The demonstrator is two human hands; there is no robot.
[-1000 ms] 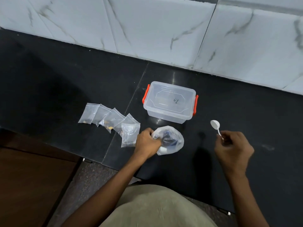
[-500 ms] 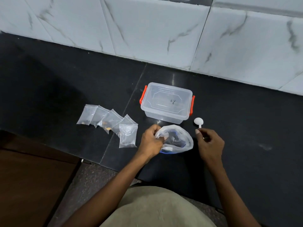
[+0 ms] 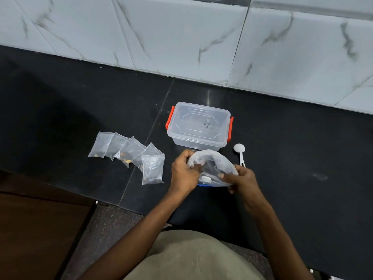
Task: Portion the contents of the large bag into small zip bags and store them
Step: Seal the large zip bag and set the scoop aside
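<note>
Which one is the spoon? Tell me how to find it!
Find the clear box with orange latches on the black counter. Just off its near right corner lies the white spoon, bowl toward the box, beside the big bag both hands are holding. It is the only solid white thing; everything nearby is see-through.

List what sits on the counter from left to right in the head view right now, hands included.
Small zip bags → left hand → large bag, gripped by both hands → right hand. The lidded plastic box sits behind the bag, and the white spoon lies right of the box.
</note>
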